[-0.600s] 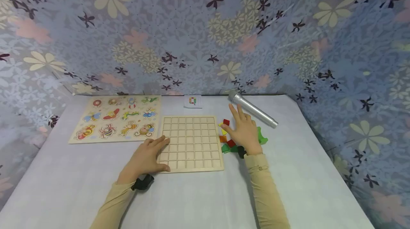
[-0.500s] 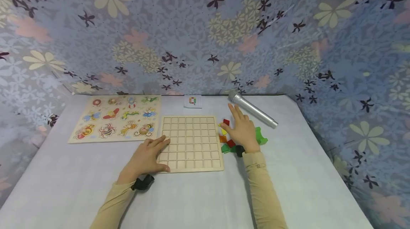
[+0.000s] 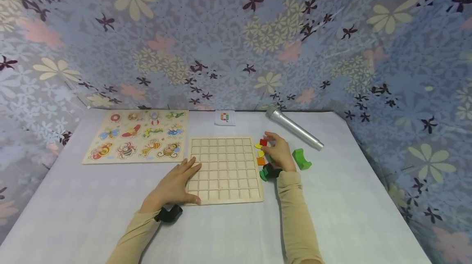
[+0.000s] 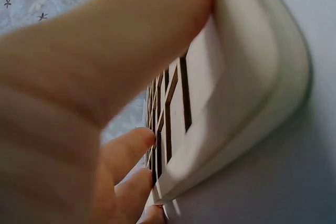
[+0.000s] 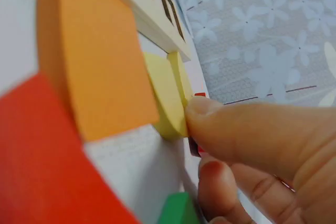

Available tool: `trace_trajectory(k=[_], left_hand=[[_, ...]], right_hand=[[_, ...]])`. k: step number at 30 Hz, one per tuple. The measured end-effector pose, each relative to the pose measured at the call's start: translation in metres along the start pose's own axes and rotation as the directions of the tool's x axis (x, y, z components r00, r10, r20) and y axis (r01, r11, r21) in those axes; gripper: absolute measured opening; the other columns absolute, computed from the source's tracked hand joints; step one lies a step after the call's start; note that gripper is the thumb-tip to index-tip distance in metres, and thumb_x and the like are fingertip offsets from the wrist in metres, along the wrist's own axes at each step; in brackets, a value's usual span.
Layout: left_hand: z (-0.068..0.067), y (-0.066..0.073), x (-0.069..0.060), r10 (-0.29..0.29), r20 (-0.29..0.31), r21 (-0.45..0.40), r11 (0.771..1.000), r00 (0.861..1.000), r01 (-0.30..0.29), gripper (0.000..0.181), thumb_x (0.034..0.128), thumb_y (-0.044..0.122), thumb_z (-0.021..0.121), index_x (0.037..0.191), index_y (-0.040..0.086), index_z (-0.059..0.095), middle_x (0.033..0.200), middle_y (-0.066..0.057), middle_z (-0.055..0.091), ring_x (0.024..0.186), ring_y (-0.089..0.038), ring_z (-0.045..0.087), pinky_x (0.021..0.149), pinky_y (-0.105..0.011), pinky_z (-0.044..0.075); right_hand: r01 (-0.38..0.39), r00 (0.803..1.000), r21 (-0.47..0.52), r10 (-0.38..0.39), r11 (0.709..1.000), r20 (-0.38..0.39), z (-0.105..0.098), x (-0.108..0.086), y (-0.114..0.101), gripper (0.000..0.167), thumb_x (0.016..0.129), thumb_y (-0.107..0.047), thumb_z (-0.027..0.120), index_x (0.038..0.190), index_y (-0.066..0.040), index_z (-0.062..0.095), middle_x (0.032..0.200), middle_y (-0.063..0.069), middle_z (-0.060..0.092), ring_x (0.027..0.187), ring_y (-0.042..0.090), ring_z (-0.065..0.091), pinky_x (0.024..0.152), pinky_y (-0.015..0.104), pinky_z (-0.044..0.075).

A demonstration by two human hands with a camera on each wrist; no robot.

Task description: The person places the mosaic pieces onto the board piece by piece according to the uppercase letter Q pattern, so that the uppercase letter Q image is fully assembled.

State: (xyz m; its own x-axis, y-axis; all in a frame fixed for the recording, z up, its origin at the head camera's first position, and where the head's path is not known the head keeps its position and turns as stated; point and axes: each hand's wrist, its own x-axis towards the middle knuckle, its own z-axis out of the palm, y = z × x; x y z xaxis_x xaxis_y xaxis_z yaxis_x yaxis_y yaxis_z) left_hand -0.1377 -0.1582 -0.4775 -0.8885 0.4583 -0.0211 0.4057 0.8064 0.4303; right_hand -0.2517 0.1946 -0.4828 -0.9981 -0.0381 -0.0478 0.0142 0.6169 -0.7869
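A wooden grid board (image 3: 225, 169) lies on the white-covered table, its squares bare. My left hand (image 3: 171, 187) rests on the board's left edge, fingers spread and thumb at the near corner. To the right of the board, my right hand (image 3: 282, 154) has its thumb and index finger around a small red block (image 3: 263, 142). In the right wrist view the thumb partly hides that block. Yellow pieces (image 5: 167, 90) and an orange square block (image 5: 107, 61) lie close to the hand. Another red piece (image 5: 52, 156) and green pieces (image 3: 263, 174) are partly covered by my hand and wrist camera.
Right of my right hand stands a green curved block (image 3: 301, 159). A silver microphone (image 3: 295, 128) lies behind it. A small pattern card (image 3: 225, 118) sits at the table's back edge. At the left is a wooden insect puzzle (image 3: 138, 137).
My right hand has lowered towards the pieces, and its spread fingers have curled in around the red block. The left hand stays on the board; the head view has shifted slightly.
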Motion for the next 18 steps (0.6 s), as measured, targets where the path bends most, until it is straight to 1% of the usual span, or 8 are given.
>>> trace_trajectory(k=[2, 4, 7, 10, 12, 15, 18], left_hand=[[0.001, -0.001, 0.000, 0.003, 0.007, -0.024, 1.000, 1.000, -0.003, 0.108, 0.0614, 0.054, 0.084, 0.148, 0.006, 0.039, 0.158, -0.021, 0.026, 0.145, -0.046, 0.022, 0.117, -0.057, 0.026], [0.001, -0.001, 0.000, 0.006, 0.010, -0.044, 0.999, 1.000, -0.005, 0.109, 0.0610, 0.053, 0.084, 0.148, 0.006, 0.038, 0.158, -0.021, 0.025, 0.146, -0.046, 0.020, 0.118, -0.058, 0.024], [0.002, -0.002, 0.001, 0.011, 0.018, -0.071, 0.997, 1.000, -0.010, 0.110, 0.0608, 0.053, 0.084, 0.148, 0.005, 0.037, 0.159, -0.021, 0.023, 0.146, -0.046, 0.018, 0.119, -0.058, 0.022], [0.003, -0.003, 0.002, 0.017, 0.027, -0.091, 0.996, 0.999, -0.015, 0.111, 0.0603, 0.053, 0.085, 0.149, 0.005, 0.036, 0.160, -0.020, 0.022, 0.147, -0.046, 0.017, 0.119, -0.059, 0.020], [0.004, -0.006, 0.002, 0.026, 0.026, -0.099, 0.995, 0.999, -0.024, 0.112, 0.0597, 0.052, 0.085, 0.149, 0.005, 0.036, 0.160, -0.021, 0.022, 0.146, -0.047, 0.017, 0.119, -0.059, 0.019], [0.005, -0.010, 0.002, 0.046, 0.027, -0.114, 0.993, 0.999, -0.042, 0.112, 0.0598, 0.050, 0.086, 0.149, 0.004, 0.036, 0.160, -0.021, 0.021, 0.146, -0.048, 0.016, 0.119, -0.060, 0.018], [0.004, -0.012, 0.004, 0.069, 0.026, -0.111, 0.992, 0.997, -0.066, 0.112, 0.0605, 0.051, 0.085, 0.149, 0.003, 0.036, 0.159, -0.022, 0.021, 0.146, -0.049, 0.015, 0.118, -0.061, 0.018]], right_hand=[[0.007, 1.000, -0.016, -0.007, 1.000, -0.015, 0.001, 0.000, 0.000, 0.055, 0.086, -0.009, 0.070, 0.138, -0.009, 0.053, 0.126, 0.018, 0.063, 0.080, 0.023, 0.052, 0.060, 0.023, 0.041], [0.006, 1.000, -0.022, -0.007, 1.000, -0.022, 0.001, -0.001, 0.000, 0.050, 0.086, -0.009, 0.070, 0.134, -0.009, 0.057, 0.121, 0.017, 0.064, 0.078, 0.021, 0.051, 0.059, 0.023, 0.041], [-0.013, 0.999, -0.033, 0.012, 0.999, -0.031, 0.001, -0.002, -0.002, 0.040, 0.086, -0.008, 0.070, 0.125, -0.008, 0.062, 0.113, 0.016, 0.065, 0.083, 0.021, 0.055, 0.064, 0.024, 0.045], [-0.036, 0.999, -0.039, 0.035, 0.999, -0.041, 0.000, -0.004, -0.004, 0.026, 0.088, -0.009, 0.069, 0.113, -0.006, 0.068, 0.106, 0.015, 0.068, 0.088, 0.025, 0.062, 0.070, 0.026, 0.049], [-0.039, 0.998, -0.040, 0.037, 0.998, -0.054, 0.000, -0.005, -0.007, 0.020, 0.089, -0.011, 0.067, 0.108, -0.006, 0.069, 0.104, 0.015, 0.071, 0.091, 0.026, 0.066, 0.072, 0.026, 0.052], [-0.033, 0.998, 0.002, 0.033, 0.999, -0.057, 0.002, -0.007, -0.018, 0.020, 0.091, -0.013, 0.065, 0.109, -0.007, 0.070, 0.107, 0.015, 0.072, 0.093, 0.027, 0.068, 0.070, 0.025, 0.052], [-0.029, 1.000, 0.098, 0.029, 0.995, -0.004, 0.009, -0.006, -0.034, 0.023, 0.093, -0.011, 0.063, 0.115, -0.006, 0.069, 0.112, 0.018, 0.070, 0.090, 0.026, 0.071, 0.070, 0.025, 0.057]])
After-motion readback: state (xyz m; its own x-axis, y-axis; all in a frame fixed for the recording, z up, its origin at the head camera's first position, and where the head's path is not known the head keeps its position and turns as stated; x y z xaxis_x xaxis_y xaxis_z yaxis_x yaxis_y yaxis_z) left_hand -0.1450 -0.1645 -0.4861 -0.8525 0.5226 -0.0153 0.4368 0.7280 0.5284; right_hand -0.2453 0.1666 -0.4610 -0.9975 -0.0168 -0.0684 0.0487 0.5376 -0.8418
